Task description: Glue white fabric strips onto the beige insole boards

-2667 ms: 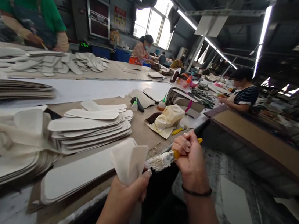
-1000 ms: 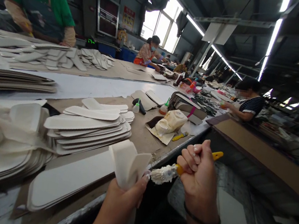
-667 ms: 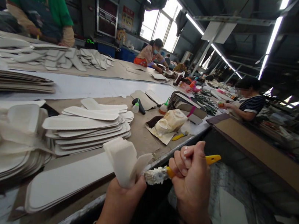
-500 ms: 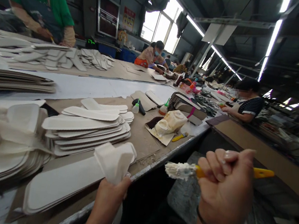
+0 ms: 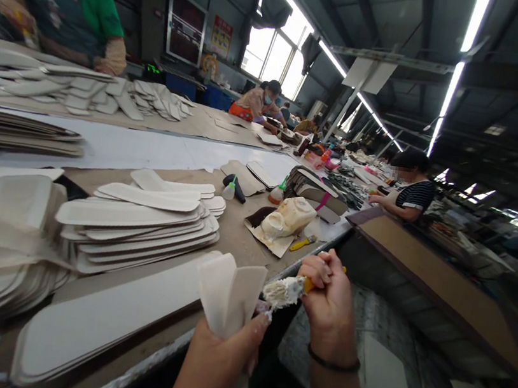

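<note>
My left hand (image 5: 226, 356) is closed around a white, folded sheet piece (image 5: 232, 290), its two flaps standing up above the thumb. In my right hand (image 5: 329, 294) is a yellow-handled brush (image 5: 284, 291), whose bristles are caked with white paste. The bristle end is close beside the folded piece and my left fingertips; whether it touches cannot be made out. White smears show on my left thumb. Just left of my hands lies a stack of long, round-ended white panels (image 5: 110, 321) along the table edge.
More white panels (image 5: 148, 230) are piled behind. A stained plastic container (image 5: 289, 217) sits on a sheet, with another yellow brush (image 5: 303, 243) beside it. Small bottles (image 5: 229, 188) stand farther back. A co-worker in green (image 5: 64, 6) is across the table; another person (image 5: 407, 186) works at right.
My right hand has moved left and inward, taking the brush next to the folded piece. My left hand has shifted slightly right with that piece. The co-worker in green has moved their arms.
</note>
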{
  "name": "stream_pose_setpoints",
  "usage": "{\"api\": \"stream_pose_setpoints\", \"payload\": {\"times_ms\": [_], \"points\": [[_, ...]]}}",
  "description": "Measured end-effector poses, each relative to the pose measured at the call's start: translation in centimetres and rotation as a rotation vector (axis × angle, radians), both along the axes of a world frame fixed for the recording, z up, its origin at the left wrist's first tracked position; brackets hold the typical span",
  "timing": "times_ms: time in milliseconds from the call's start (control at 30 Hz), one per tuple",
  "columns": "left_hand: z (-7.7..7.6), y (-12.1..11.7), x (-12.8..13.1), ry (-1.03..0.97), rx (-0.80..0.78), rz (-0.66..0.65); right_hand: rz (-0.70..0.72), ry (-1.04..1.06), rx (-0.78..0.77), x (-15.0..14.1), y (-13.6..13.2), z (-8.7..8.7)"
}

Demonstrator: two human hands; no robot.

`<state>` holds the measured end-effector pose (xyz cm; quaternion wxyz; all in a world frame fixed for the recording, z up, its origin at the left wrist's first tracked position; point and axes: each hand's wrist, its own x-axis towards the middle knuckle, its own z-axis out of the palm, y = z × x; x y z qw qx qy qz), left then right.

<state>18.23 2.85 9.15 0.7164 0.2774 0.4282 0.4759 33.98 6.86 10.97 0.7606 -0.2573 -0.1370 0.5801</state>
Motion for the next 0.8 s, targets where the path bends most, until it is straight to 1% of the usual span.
{"api": "stream_pose_setpoints", "payload": {"times_ms": [67,133,267,333,400,467,533,700,800], "points": [[0.0,0.1,0.0,0.003,0.018,0.004,-0.039,-0.055,0.015,-0.5,0.0,0.0],[-0.3,0.2,0.0,0.021,0.019,0.017,-0.107,-0.079,0.007,-1.3,-0.1,0.3],[-1.4,0.4,0.0,0.067,0.005,0.042,-0.252,-0.115,-0.031,-3.3,-0.6,1.2],[-2.2,0.5,0.1,0.114,0.004,0.038,-0.314,-0.207,-0.018,-4.3,-1.1,1.5],[-2.9,0.6,0.4,0.163,-0.007,0.030,-0.389,-0.345,0.006,-5.3,-1.6,1.7],[-3.4,0.7,0.6,0.195,-0.024,0.020,-0.464,-0.492,0.037,-6.3,-2.2,1.5],[-3.6,0.7,0.9,0.211,-0.031,0.012,-0.510,-0.607,0.064,-7.0,-2.7,1.2],[-4.0,0.9,2.1,0.247,-0.063,0.001,-0.554,-0.766,0.070,-7.4,-3.2,0.0],[-4.6,1.5,3.1,0.272,-0.094,0.004,-0.577,-0.858,0.068,-7.1,-3.3,-0.5]]}}
